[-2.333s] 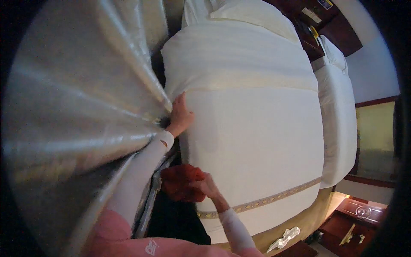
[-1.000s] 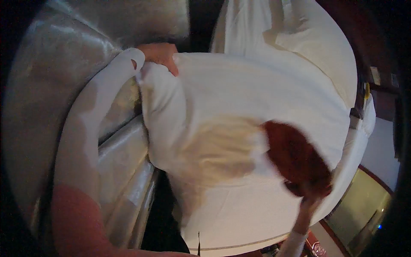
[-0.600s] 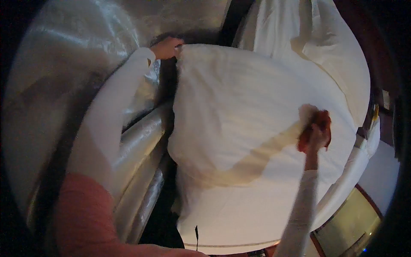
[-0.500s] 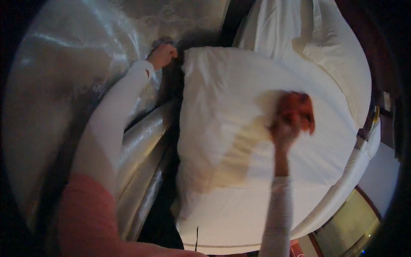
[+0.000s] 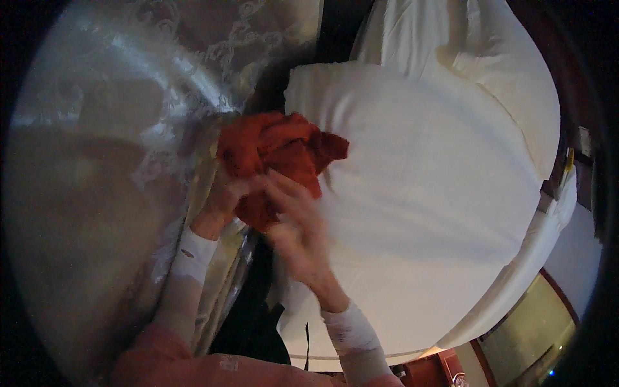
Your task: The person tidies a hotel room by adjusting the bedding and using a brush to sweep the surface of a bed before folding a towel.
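A crumpled red cloth (image 5: 284,151) hangs between both hands, above the near left edge of a bed with a white cover (image 5: 419,187). My left hand (image 5: 225,200) is closed on the cloth's lower left side. Against its lower front is my right hand (image 5: 296,226), blurred by motion, with its fingers apart and partly over the cloth. Whether the right hand grips any of the cloth cannot be made out.
Shiny patterned curtains (image 5: 116,161) fill the left side, close to the left arm. White pillows (image 5: 503,97) lie at the bed's top right. A second white bed (image 5: 503,290) stands beyond. At the lower right is a red-brown wooden piece (image 5: 429,373).
The red cloth has come from over the bed's middle to its left edge. My left hand has let go of the cover's corner, moved down and taken the cloth. My right hand has moved left.
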### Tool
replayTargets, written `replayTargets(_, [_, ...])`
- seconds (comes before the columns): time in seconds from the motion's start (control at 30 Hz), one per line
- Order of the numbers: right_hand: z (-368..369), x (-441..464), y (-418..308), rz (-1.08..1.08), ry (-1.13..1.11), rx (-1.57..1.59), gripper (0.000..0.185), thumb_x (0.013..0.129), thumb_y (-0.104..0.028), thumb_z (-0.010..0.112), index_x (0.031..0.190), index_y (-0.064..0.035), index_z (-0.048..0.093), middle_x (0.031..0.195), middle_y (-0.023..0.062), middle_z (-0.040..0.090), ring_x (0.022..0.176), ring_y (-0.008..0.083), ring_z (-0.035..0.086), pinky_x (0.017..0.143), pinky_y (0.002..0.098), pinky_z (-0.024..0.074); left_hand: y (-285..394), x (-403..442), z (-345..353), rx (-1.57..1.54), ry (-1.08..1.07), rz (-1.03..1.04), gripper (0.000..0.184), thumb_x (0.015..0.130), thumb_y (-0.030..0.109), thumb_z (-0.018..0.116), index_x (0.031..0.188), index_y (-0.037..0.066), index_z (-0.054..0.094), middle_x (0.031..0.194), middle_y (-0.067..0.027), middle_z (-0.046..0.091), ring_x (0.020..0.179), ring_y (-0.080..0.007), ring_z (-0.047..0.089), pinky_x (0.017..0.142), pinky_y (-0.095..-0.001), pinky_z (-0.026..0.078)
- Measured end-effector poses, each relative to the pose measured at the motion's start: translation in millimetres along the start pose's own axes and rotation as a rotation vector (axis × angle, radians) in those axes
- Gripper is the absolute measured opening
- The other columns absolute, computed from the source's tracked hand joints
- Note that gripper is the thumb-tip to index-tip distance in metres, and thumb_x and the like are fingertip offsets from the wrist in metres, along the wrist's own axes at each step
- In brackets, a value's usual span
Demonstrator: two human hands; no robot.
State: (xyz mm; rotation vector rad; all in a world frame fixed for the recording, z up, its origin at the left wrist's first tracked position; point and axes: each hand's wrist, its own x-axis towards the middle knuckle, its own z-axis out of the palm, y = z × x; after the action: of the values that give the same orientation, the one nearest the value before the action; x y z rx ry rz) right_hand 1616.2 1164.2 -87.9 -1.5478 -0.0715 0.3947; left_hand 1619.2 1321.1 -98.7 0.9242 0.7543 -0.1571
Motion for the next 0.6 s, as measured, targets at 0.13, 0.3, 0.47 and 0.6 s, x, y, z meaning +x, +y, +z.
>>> replayTargets(0.13, [-64.9,-22.4,38.4,-0.088,0.367,-0.857,0.036,0.085,-0.013,0.057,0.12,-0.0043,0.058,0.132,0.0203,0.047,0.125,0.0373,0.04,0.101,0.0459,0.0315,-15.6,12.4,-15.8,0.095,0.178,0.237,0.053,0.071,0.002,0.068,0.119,0.006,0.046,0.111,-0.0045,0.053,0.101,-0.0156,0.052,0.086,-0.0325,0.046])
replayTargets(0.3, [-89.1,-40.9,133.6,-0.009,0.175,-1.38,0.046,0.092,-0.036,0.042,0.135,-0.0177,0.045,0.147,0.0175,0.025,0.136,0.0399,0.02,0.106,0.0505,0.018,-75.4,92.4,4.5,0.373,0.189,0.869,0.053,0.071,-0.003,0.068,0.12,0.007,0.052,0.116,-0.009,0.053,0.101,-0.0234,0.054,0.089,-0.0352,0.045])
replayTargets(0.47, [-86.6,-23.1,151.1,0.012,0.213,-1.447,0.046,0.092,-0.038,0.042,0.134,-0.0202,0.046,0.146,0.0184,0.027,0.135,0.0409,0.021,0.107,0.0512,0.0159,-220.2,190.3,-0.3,1.128,0.092,0.582,0.057,0.074,0.009,0.064,0.128,0.021,0.05,0.131,-0.018,0.043,0.105,-0.0374,0.055,0.087,-0.0427,0.048])
replayTargets(0.6, [-94.2,-19.9,148.1,-0.037,0.221,-1.437,0.048,0.093,-0.035,0.041,0.136,-0.0156,0.043,0.147,0.018,0.025,0.136,0.04,0.018,0.106,0.0503,0.0159,-313.3,205.1,-124.5,1.523,-0.049,0.139,0.041,0.087,0.024,0.049,0.127,0.019,0.05,0.122,-0.0173,0.052,0.103,-0.0379,0.056,0.088,-0.0435,0.046])
